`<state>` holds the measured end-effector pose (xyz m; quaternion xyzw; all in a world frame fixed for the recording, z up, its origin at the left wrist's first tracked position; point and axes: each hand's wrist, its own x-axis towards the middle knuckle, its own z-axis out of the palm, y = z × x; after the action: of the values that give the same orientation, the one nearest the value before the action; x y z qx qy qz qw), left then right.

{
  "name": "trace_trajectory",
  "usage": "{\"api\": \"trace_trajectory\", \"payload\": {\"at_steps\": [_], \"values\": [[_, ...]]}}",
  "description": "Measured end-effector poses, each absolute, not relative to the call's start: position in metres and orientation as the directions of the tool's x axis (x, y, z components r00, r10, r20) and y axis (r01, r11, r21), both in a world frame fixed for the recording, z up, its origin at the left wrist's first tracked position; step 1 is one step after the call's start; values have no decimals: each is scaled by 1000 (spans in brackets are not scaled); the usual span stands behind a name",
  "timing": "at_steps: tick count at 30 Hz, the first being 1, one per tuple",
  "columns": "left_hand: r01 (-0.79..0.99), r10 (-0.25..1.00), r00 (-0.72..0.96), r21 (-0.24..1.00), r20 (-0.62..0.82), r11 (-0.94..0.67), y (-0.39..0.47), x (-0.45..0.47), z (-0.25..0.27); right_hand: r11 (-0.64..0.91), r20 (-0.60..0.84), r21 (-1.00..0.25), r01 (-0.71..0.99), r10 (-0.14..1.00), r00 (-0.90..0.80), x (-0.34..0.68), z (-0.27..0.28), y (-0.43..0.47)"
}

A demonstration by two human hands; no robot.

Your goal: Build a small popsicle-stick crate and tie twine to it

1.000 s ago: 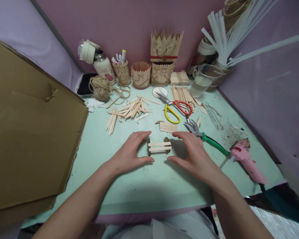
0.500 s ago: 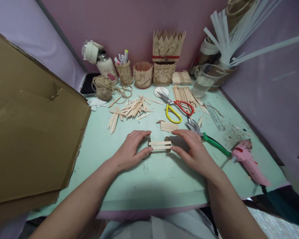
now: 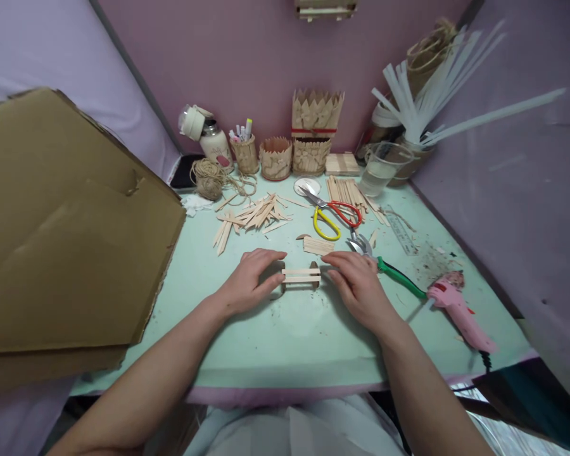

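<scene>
A small piece of pale wooden sticks (image 3: 302,278) stands on the table in front of me, its parallel slats joined to dark brown end pieces (image 3: 315,268). My left hand (image 3: 251,278) curves around its left end with thumb and fingers apart; the thumb tip is at the slat ends, and whether it touches them I cannot tell. On the other side, my right hand (image 3: 356,286) is open, its thumb a small gap away from the right end. Just beyond lies a small row of short cut sticks (image 3: 318,245), beside a curved brown sliver (image 3: 303,237).
Red-and-yellow-handled scissors (image 3: 327,214), green-handled cutters (image 3: 401,278) and a pink glue gun (image 3: 460,310) lie to the right. Loose wood pieces (image 3: 261,214) and twine (image 3: 209,179) are behind. Cardboard (image 3: 76,240) stands left; a cup of water (image 3: 377,172) sits back right.
My right thumb has drawn away from the right end of the stick piece. The left hand stays by its end. The camera view has tilted up, showing more wall.
</scene>
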<state>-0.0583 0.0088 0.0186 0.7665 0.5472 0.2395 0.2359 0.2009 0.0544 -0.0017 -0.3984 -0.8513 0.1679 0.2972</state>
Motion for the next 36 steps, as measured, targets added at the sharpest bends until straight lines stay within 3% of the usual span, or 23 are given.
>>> {"api": "trace_trajectory", "payload": {"at_steps": [7, 25, 36], "values": [[771, 928, 360, 530, 93, -352, 11, -63, 19, 660, 362, -503, 559, 748, -557, 201, -1, 53], [754, 913, 359, 516, 194, -407, 8, -58, 17, 710, 406, -465, 528, 702, -586, 197, -1, 54], [757, 918, 357, 521, 173, -393, 9, -58, 16, 733, 451, -403, 548, 680, -578, 196, -5, 55]]}}
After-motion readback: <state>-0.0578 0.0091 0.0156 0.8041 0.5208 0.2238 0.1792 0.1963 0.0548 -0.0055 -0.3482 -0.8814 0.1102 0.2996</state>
